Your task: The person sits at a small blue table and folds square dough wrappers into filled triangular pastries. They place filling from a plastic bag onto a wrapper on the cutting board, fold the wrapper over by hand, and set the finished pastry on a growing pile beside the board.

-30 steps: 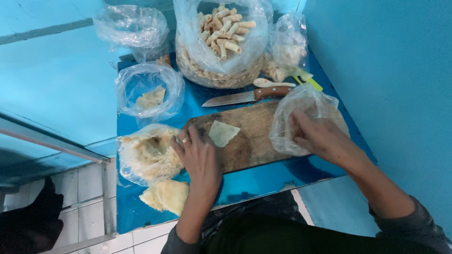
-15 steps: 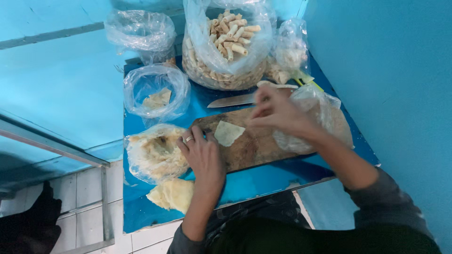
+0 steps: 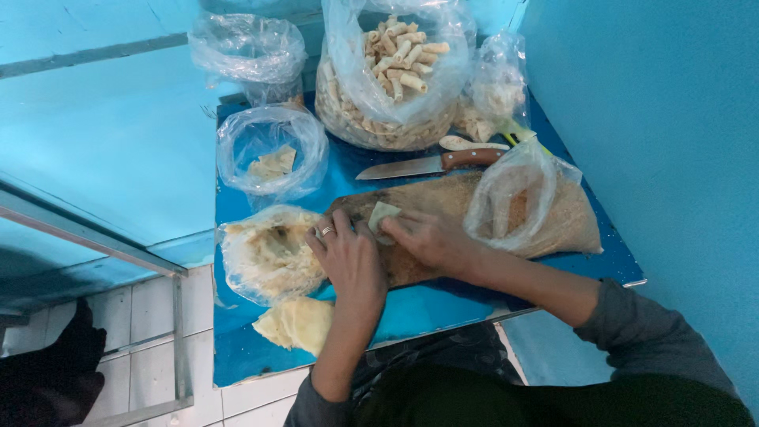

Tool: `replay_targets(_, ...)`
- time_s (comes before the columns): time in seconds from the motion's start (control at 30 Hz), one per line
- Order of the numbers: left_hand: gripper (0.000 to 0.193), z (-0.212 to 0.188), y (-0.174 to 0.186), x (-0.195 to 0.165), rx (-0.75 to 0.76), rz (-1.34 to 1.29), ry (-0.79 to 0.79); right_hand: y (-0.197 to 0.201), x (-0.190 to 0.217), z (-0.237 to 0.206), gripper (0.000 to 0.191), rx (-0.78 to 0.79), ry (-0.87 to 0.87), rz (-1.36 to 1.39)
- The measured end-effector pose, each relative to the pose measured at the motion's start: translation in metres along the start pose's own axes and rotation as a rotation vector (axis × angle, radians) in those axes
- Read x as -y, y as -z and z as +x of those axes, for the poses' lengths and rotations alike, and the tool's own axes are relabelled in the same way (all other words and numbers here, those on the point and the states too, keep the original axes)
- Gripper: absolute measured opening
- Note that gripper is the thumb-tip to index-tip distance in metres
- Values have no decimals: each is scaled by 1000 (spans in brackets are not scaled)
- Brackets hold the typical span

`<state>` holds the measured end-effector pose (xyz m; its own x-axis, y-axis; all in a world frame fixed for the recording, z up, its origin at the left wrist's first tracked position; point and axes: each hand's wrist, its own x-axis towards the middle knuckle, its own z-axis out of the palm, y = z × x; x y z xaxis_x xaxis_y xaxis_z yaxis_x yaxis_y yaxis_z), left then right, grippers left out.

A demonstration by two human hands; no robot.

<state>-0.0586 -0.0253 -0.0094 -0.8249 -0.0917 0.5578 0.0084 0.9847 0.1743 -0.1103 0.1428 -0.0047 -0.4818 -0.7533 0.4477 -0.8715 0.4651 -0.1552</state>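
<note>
Two hands (image 3: 352, 257) (image 3: 431, 237), one knife (image 3: 427, 164), one cutting board (image 3: 431, 198), six plastic bags (image 3: 273, 150), one spoon (image 3: 473, 144).

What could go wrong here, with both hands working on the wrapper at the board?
The knife lies bare on the table just behind the wooden board, so a reaching right hand might brush its blade. The open bag of crumbs sits right beside that hand and could be knocked and spill. The wrapper is thin, and pressing from the left hand may tear it.
</note>
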Motion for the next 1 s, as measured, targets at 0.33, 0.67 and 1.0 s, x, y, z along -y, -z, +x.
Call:
replay_targets(0.33, 13, 2, -4, 2, 54, -55, -2, 19, -2, 4, 33, -184, -174, 163)
replay_targets(0.67, 31, 7, 8, 4, 94, -269, -26, 30, -2, 20, 42, 21, -550, 281)
replay_targets(1.0, 28, 13, -6, 3, 45, -274, -30, -6, -24, 13, 49, -133, -604, 853)
